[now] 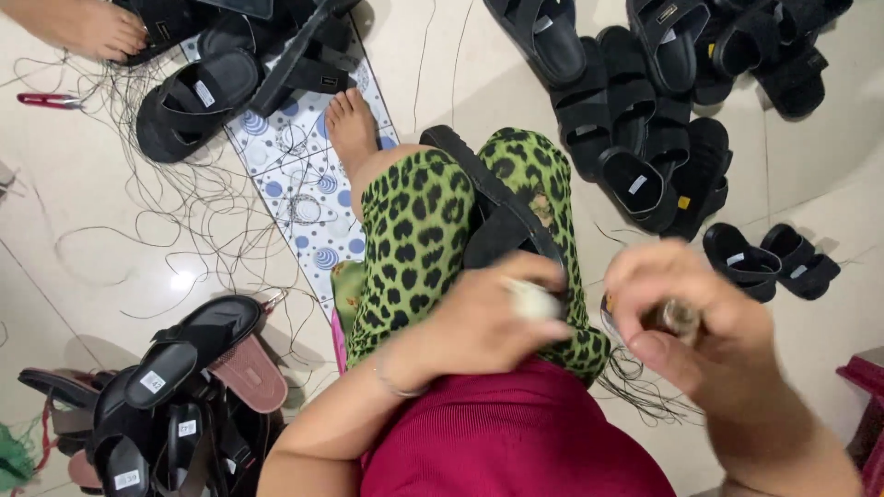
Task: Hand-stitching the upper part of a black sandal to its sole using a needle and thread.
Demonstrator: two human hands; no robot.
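Note:
I sit on the floor in green leopard-print trousers with a black sandal (497,207) lying along my lap. My left hand (479,317) rests on the sandal's near end, fingers curled over it, a pale blurred object at the fingertips. My right hand (686,317) hovers just right of my knee, fingers pinched around a small brownish object (681,317), blurred. Loose dark threads (645,387) hang below that hand.
Piles of black sandals lie at the upper right (645,101), upper left (198,101) and lower left (175,405). Cut threads (175,212) litter the pale tiled floor. A dotted mat (304,193) lies under my foot. Another person's foot (87,26) is top left, beside red-handled snips (46,99).

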